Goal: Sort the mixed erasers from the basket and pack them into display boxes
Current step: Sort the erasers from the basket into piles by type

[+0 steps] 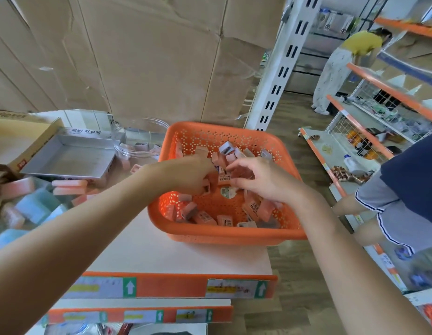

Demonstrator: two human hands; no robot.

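Note:
An orange perforated basket (pixel 224 234) stands on the white shelf top, holding several small pink and white erasers (pixel 202 217) with barcode labels. Both my hands are inside it. My left hand (pixel 190 175) curls round a few pink erasers near the basket's middle. My right hand (pixel 260 177) pinches a pink eraser (pixel 244 174) just beside the left one. An open silver display box (pixel 67 158) lies empty to the left of the basket.
Larger pink and blue erasers (pixel 33 206) are heaped at the left. A clear plastic bowl (pixel 142 139) sits behind the basket. Cardboard boxes (pixel 137 56) rise at the back. A person in a dark top (pixel 408 189) stands close on the right by orange shelves.

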